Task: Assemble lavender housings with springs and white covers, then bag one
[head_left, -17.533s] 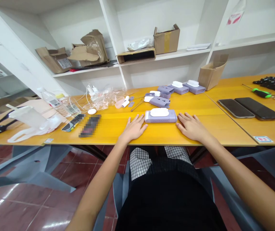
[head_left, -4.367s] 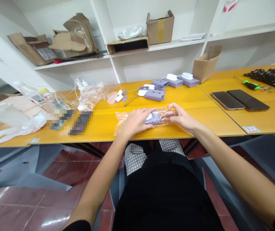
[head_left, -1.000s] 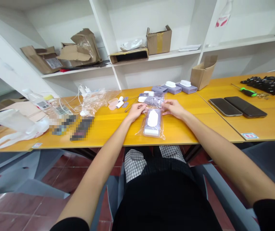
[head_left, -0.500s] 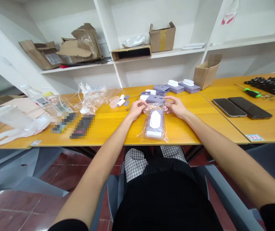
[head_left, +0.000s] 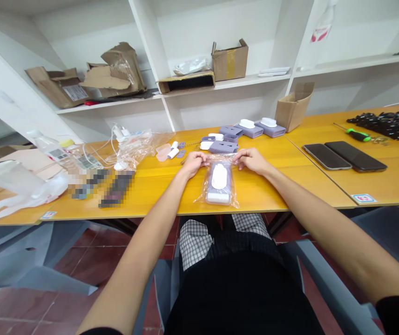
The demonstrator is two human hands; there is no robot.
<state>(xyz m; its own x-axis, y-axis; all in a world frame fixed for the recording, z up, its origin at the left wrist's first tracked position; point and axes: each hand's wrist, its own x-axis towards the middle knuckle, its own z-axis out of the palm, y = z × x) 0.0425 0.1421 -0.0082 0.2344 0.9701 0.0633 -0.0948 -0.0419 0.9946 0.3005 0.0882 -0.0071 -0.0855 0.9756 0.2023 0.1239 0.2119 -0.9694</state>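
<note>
A clear plastic bag (head_left: 203,195) lies flat on the table in front of me, its mouth turned away from me. Inside it is a purple and white plastic device (head_left: 219,182) with a white oval piece on top. My left hand (head_left: 195,164) pinches the left corner of the bag's mouth. At the right corner, my right hand (head_left: 251,160) has its thumb and finger closed on the bag's edge. Just beyond the bag lie purple plastic housings (head_left: 223,147) and small white parts (head_left: 173,153).
Two phones (head_left: 355,156) and a green-handled screwdriver (head_left: 358,135) lie to the right, near a heap of black parts (head_left: 388,124). Crumpled plastic wrap (head_left: 136,149), cables and bottles (head_left: 50,148) stand at left. A cardboard box (head_left: 294,108) sits at the back, below the shelves.
The view has shifted slightly. My right hand's fingers have drawn together at the bag's right corner, and the bag's mouth looks flatter. The device stays inside the bag.
</note>
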